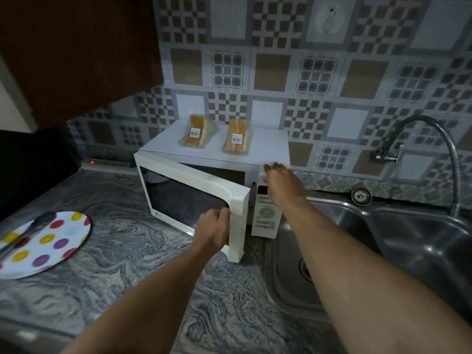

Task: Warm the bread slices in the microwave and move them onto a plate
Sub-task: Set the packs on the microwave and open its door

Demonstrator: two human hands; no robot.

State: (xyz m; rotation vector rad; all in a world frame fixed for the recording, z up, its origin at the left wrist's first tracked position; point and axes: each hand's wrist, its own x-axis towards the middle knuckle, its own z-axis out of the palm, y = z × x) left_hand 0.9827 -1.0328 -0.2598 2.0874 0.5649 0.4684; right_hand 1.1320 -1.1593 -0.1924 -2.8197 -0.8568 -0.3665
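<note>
The task is judged to be at its very start. The door (194,190) of the microwave (268,145) at mid-frame stands part-way open. Its free edge is grasped by the curled fingers of the left hand (213,229), while the right hand (281,178) is laid with straight, released fingers on the oven's upper right corner. The bread slices are seen wrapped, a left pack (198,134) and a right pack (236,139) lying apart on the oven's top, above centre. The spotted plate (71,231), at lower left on the desk (127,264), carries only a dark, blurred utensil (28,236). Unwrapping, loading, warming and plating are all left.
</note>
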